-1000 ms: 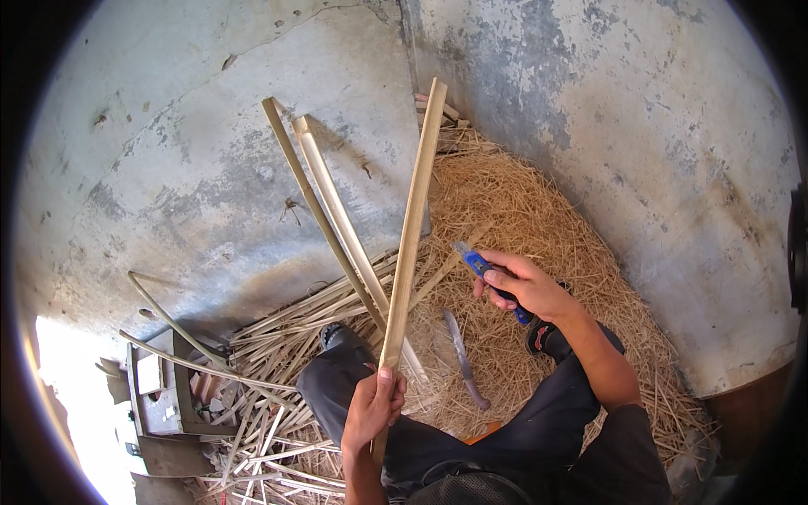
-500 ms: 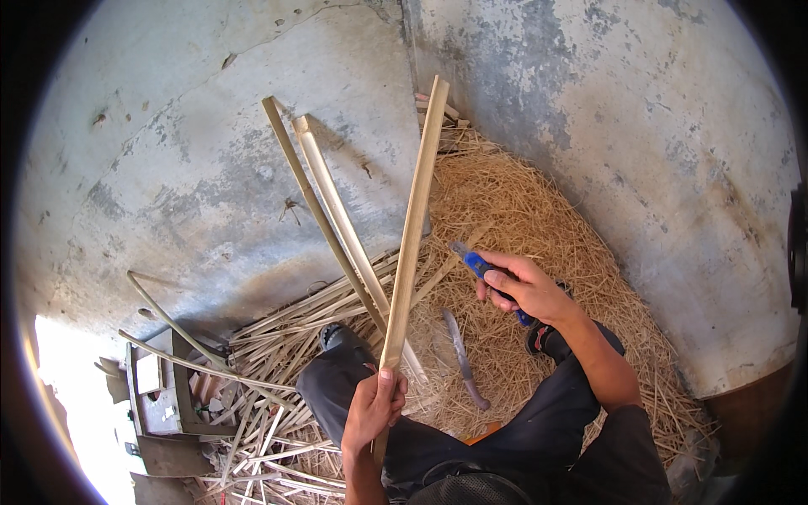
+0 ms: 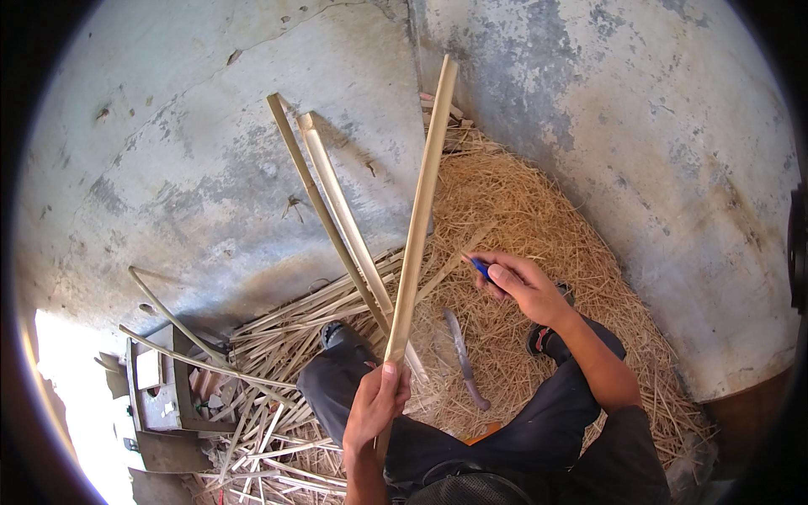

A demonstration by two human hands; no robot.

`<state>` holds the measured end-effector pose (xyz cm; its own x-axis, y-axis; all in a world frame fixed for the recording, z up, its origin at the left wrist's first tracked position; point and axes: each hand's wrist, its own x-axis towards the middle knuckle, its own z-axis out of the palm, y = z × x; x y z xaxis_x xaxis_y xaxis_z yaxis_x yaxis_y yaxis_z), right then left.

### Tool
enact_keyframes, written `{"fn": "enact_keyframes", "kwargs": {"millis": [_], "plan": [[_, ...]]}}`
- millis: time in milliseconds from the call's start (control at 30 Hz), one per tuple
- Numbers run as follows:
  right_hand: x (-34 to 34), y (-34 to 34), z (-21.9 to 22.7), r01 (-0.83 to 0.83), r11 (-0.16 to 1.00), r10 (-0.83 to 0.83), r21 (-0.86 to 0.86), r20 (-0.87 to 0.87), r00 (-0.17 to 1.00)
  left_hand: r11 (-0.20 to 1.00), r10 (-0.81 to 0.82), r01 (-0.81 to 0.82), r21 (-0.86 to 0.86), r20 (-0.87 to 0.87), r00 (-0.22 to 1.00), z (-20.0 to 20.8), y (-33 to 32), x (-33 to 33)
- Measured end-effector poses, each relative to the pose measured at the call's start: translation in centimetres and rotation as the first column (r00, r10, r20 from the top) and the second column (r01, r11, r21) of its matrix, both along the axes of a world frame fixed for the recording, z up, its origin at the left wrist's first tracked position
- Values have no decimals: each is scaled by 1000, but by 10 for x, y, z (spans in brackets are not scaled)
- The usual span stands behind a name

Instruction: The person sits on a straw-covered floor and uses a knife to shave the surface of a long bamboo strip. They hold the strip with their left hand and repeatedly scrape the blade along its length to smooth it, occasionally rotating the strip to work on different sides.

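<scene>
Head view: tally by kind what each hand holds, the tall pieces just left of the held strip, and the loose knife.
Long strip in left hand: 1
Blue tool in right hand: 1
Tall pieces: 2
Curved knife: 1
Total: 5

Weathered grey-white plaster wall (image 3: 194,168) upper left, peeling blue-grey plaster wall (image 3: 656,185) upper right, tan shaving-strewn floor (image 3: 505,370) centre, harsh white daylight (image 3: 76,396) lower left.
</scene>
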<state>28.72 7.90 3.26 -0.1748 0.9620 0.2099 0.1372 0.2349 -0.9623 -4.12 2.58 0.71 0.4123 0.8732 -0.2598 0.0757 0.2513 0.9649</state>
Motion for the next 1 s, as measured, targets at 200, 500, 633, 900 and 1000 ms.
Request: {"fn": "enact_keyframes", "kwargs": {"millis": [200,500,633,900,1000], "plan": [[-34,-24,22,7,964,-127,267,434,892,976,14,-8,216,-25,1000,-7,7,16],[28,-9,-8,130,991,-60,16,937,344,933,155,-83,349,-184,971,-15,14,20],[-19,-9,30,260,811,-468,524,314,826,939,135,-70,336,-173,976,-7,9,20],[-58,-35,19,-15,764,-339,645,422,841,932,106,-25,362,-205,973,13,6,29],[-61,-38,14,-42,759,-347,650,458,819,918,102,-4,397,-224,969,12,5,35]]}}
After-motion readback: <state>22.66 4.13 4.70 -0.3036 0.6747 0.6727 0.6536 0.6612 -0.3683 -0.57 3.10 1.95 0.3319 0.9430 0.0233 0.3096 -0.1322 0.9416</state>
